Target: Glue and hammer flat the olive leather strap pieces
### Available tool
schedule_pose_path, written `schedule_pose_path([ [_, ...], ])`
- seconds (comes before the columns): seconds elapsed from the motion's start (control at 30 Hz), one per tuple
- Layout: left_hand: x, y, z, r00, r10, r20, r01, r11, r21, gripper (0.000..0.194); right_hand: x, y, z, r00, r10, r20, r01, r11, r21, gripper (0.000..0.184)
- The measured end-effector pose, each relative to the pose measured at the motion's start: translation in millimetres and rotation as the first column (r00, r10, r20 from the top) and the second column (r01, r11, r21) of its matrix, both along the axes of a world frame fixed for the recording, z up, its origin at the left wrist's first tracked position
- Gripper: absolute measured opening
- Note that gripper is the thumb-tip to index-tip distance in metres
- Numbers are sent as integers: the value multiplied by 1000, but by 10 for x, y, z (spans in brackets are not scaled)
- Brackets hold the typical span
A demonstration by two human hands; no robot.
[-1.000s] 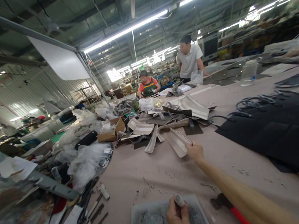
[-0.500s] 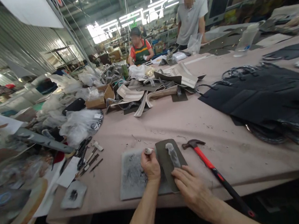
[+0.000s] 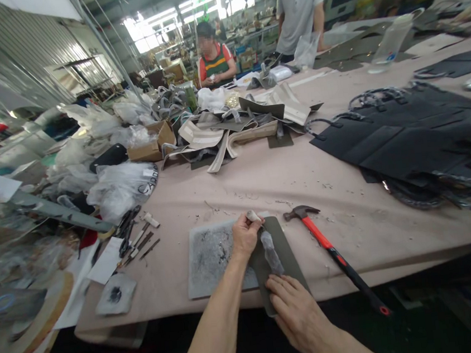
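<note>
My left hand [image 3: 245, 236] is closed around a small tool with a rounded white end [image 3: 252, 216]; its lower part is hidden. The tool is at the upper part of an olive-grey panel [image 3: 289, 255]. A plastic-wrapped strip [image 3: 271, 252], probably a handle, runs along this panel. My right hand [image 3: 293, 302] lies with fingers outstretched on the panel's lower part, at the wrapped strip's near end. Under the panel's left side is a worn grey slab [image 3: 206, 258] with dark marks. A claw hammer [image 3: 320, 237] with a red and black handle rests to the right.
Scissors [image 3: 128, 232] and several small tools lie left, near a small pale block [image 3: 115, 294]. Black panels with wrapped handles [image 3: 417, 140] are piled at right. Beige and grey pieces [image 3: 231, 135] heap up behind, beside a cardboard box [image 3: 152, 143]. Two people are across the table.
My left hand has moved right with the tool, from above the slab to the panel's upper part. The panel has shifted nearer to me, its lower end now past the table edge.
</note>
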State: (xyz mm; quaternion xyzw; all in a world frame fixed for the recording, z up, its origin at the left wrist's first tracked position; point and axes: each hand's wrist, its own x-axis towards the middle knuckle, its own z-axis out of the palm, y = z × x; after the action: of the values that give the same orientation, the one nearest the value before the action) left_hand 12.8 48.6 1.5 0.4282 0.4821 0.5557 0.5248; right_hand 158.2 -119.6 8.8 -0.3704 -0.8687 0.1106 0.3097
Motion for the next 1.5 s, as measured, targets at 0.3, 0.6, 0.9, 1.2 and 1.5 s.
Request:
schedule_pose_path([
  [0.3,-31,-26,-115,997,-31,-68,33,999,24,17,-48,771,312,966,-243,-90,231,965,-127,59],
  [0.6,15,-7,-60,999,-13,-32,13,1000,-12,21,-5,660,-150,970,-234,-71,226,969,-98,40],
  [0.9,-2,-20,-61,991,-47,-124,47,999,-1,20,-51,757,-141,959,-249,-139,241,968,-66,33],
  [1.2,-17,-44,-18,977,-75,-200,81,997,20,17,-41,743,-166,957,-251,-144,239,966,-99,33],
  [1.5,-48,-28,21,945,-120,-304,132,991,20,8,290,825,15,899,-387,-207,329,906,-265,39],
])
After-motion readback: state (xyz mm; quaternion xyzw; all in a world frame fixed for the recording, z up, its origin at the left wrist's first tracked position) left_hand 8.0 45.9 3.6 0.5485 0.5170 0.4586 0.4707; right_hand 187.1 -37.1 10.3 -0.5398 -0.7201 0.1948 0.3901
